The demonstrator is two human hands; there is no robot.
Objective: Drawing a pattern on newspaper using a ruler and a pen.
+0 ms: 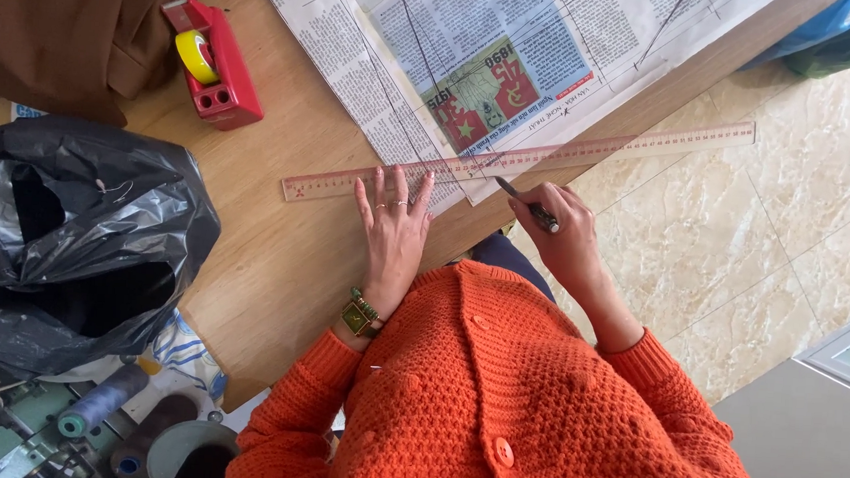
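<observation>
My left hand point(393, 230) lies flat with fingers spread, its fingertips pressing on a long clear pink ruler point(633, 146). The ruler stretches across the wooden table point(278, 260) and over the lower edge of a spread newspaper point(474, 48), its right end sticking out past the table edge. My right hand point(563, 238) grips a dark pen point(528, 206) just below the ruler, tip pointing at the ruler's edge near the newspaper corner. I wear an orange knitted cardigan, a green wristwatch point(358, 315) and rings on the left hand.
A red tape dispenser point(216, 63) with a yellow roll sits at the back left beside brown cloth point(68, 26). A black plastic bag point(76, 240) fills the left side. A sewing machine with a thread spool point(101, 401) is at bottom left. Marble floor tiles point(764, 247) lie right.
</observation>
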